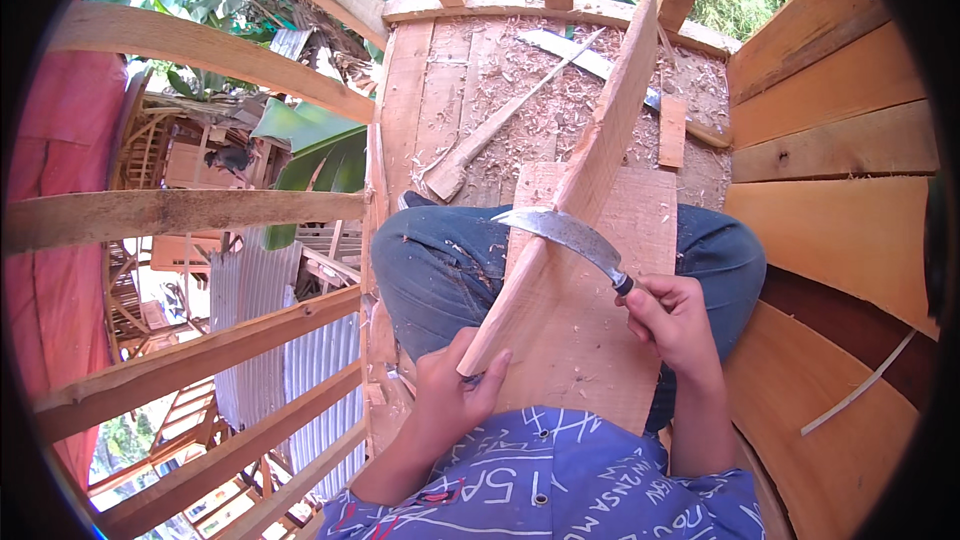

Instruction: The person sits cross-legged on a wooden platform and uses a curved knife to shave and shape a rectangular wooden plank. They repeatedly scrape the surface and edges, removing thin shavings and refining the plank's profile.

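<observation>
My left hand (457,380) is closed around the near end of a long wooden plank (585,175), which stands on its narrow edge and slants away to the upper right. In my right hand (668,318) is the dark handle of a curved knife (572,238), sickle-like in shape. Its blade lies across the plank's upper edge, the tip pointing left. Under the plank a wide flat board (600,340) rests over my lap, between my crossed legs in blue trousers.
Wood shavings cover the plank floor ahead, where a tapered wooden stick (490,135), a long metal blade (570,50) and a small wood block (672,133) lie. Slatted wooden railings (190,207) run along the left, with a drop beyond. Wooden boards (830,230) wall the right side.
</observation>
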### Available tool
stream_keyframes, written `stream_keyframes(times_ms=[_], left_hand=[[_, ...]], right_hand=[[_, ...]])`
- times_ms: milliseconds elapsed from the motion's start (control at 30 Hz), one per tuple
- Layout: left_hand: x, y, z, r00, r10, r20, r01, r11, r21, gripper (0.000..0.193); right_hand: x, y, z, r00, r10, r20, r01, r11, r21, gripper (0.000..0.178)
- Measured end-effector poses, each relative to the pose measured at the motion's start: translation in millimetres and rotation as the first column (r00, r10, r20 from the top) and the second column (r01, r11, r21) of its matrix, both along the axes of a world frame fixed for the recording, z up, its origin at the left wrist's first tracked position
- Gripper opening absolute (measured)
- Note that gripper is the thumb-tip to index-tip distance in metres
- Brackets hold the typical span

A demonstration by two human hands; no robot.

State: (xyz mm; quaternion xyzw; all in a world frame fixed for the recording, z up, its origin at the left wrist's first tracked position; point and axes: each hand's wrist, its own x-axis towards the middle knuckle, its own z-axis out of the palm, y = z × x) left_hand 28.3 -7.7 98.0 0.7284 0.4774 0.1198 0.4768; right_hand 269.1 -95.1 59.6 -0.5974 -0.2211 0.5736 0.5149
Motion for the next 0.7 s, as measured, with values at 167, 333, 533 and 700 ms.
stream_keyframes(times_ms=[167, 333, 533, 700], left_hand=[[-2, -3, -1, 0.999, -0.047, -0.010, 0.048, 0.996, 0.077, 0.016], [0, -3, -4, 0.999, -0.044, 0.019, 0.042, 0.995, 0.086, 0.014], [2, -5, -5, 0.999, -0.044, 0.029, 0.040, 0.991, 0.129, 0.015], [-6, -7, -7, 0.999, -0.047, 0.013, 0.045, 0.990, 0.134, 0.026]], right_hand=[[-1, 7, -20, 0.717, -0.496, 0.490, 0.432, 0.868, 0.246, 0.024], [23, -8, 4, 0.922, -0.168, -0.348, 0.211, 0.973, 0.090, 0.027], [2, 7, -11, 0.984, -0.129, -0.121, 0.136, 0.990, 0.049, 0.028], [45, -2, -17, 0.761, -0.621, -0.188, 0.643, 0.760, 0.094, 0.027]])
